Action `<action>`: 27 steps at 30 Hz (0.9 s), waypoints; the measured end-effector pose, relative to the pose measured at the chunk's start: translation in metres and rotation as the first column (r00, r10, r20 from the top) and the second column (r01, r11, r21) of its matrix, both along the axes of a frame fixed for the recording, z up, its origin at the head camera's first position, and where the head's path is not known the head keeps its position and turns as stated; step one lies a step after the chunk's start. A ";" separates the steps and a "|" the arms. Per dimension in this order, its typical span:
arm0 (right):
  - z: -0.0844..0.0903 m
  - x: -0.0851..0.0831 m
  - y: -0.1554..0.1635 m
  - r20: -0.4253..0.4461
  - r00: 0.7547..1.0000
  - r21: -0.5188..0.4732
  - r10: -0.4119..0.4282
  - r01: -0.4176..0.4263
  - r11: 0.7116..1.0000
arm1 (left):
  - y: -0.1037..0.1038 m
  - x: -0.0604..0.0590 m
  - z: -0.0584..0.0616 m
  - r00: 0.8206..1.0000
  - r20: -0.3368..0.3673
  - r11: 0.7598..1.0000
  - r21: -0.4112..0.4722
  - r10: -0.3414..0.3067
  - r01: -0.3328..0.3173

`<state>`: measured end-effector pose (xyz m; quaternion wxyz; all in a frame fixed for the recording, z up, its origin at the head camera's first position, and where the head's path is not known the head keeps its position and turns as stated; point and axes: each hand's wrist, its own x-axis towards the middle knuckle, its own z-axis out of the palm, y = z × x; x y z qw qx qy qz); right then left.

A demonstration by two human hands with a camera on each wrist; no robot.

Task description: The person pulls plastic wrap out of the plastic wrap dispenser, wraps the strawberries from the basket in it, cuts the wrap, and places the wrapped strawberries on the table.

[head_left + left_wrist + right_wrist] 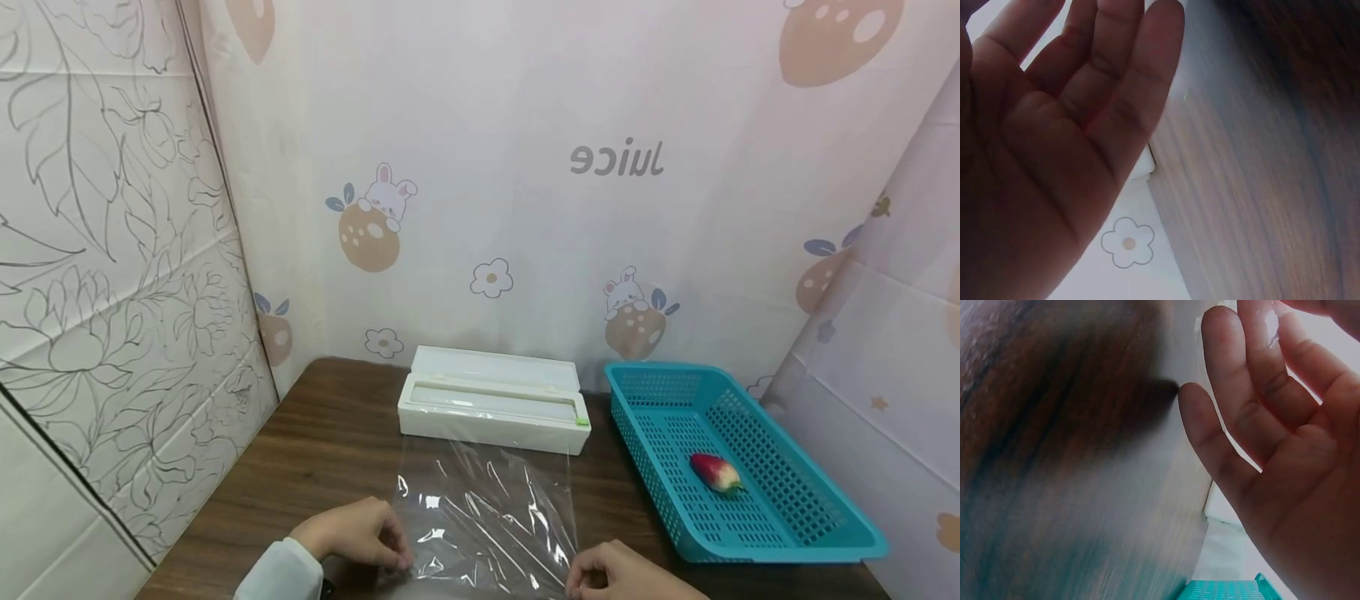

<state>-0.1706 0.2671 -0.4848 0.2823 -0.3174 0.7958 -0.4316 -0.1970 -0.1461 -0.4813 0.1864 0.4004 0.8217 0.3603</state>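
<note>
From the head view, the left hand [352, 533] and right hand [626, 575] are pinching the near corners of a clear film sheet [487, 521] lying on the brown worktop [322, 450] — drawn from the white dispenser box [491, 400]. A teal basket [750, 467] is holding a red fruit [716, 472]. In the left wrist view, the fingers [1110, 69] are lying nearly straight; in the right wrist view, the fingers [1241, 406] are curving loosely — no film is discernible there.

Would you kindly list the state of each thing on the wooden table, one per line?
White plastic wrap dispenser box: lid open.
Clear plastic film sheet: pulled out, wrinkled, lying on the table.
Teal plastic basket: holds one red fruit.
Left hand: pinches the film's edge.
Right hand: pinches the film's edge.
</note>
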 end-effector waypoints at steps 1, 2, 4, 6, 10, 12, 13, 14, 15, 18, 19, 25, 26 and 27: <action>0.000 0.000 0.000 0.014 1.000 0.003 0.001 -0.001 1.000 | 0.000 0.000 0.000 1.000 -0.001 1.000 -0.001 0.000 0.000; 0.000 0.000 0.000 0.022 1.000 0.008 0.001 -0.002 1.000 | 0.000 0.000 -0.001 1.000 -0.006 1.000 -0.004 -0.001 0.001; 0.000 0.001 -0.001 0.041 0.999 0.012 -0.004 0.003 1.000 | 0.000 0.000 -0.002 0.999 -0.032 1.000 -0.012 -0.009 0.008; 0.001 0.002 -0.001 0.040 0.999 0.016 -0.008 0.008 1.000 | 0.000 0.000 -0.003 0.999 -0.044 1.000 -0.016 -0.010 0.009; 0.003 0.003 -0.002 0.030 1.000 0.002 -0.003 0.003 1.000 | -0.001 0.002 -0.003 1.000 -0.020 1.000 -0.011 -0.007 0.007; 0.002 0.003 -0.003 0.023 1.000 -0.008 0.006 -0.005 1.000 | -0.001 0.004 -0.003 1.000 0.006 1.000 -0.015 0.002 -0.002; 0.002 0.003 -0.003 0.027 1.000 -0.013 0.008 -0.008 1.000 | -0.001 0.004 -0.003 1.000 0.013 1.000 -0.021 0.005 -0.005; 0.001 0.003 -0.003 0.030 1.000 -0.016 0.008 -0.008 1.000 | -0.002 0.005 -0.003 1.000 0.021 1.000 -0.026 0.011 -0.010; 0.000 0.003 -0.003 0.033 0.999 -0.017 0.007 -0.006 1.000 | -0.002 0.006 -0.003 0.999 0.030 0.999 -0.030 0.015 -0.014; -0.002 0.003 -0.003 0.048 0.999 -0.003 -0.017 0.017 1.000 | -0.003 0.007 -0.003 0.999 0.026 0.999 -0.037 0.027 -0.026; -0.002 0.002 -0.003 0.042 0.999 0.007 -0.027 0.027 1.000 | -0.003 0.007 -0.002 0.999 0.024 0.999 -0.033 0.029 -0.028; 0.000 0.000 -0.005 -0.043 0.994 0.061 -0.098 0.100 0.993 | -0.006 0.006 0.000 0.998 0.051 0.999 -0.014 0.035 -0.034; 0.000 0.000 -0.005 -0.049 0.993 0.060 -0.104 0.107 0.992 | -0.006 0.005 0.000 0.997 0.063 0.999 -0.013 0.035 -0.034; 0.001 0.000 -0.005 -0.053 0.993 0.059 -0.106 0.110 0.992 | -0.007 0.005 0.000 0.997 0.075 0.999 -0.011 0.034 -0.033</action>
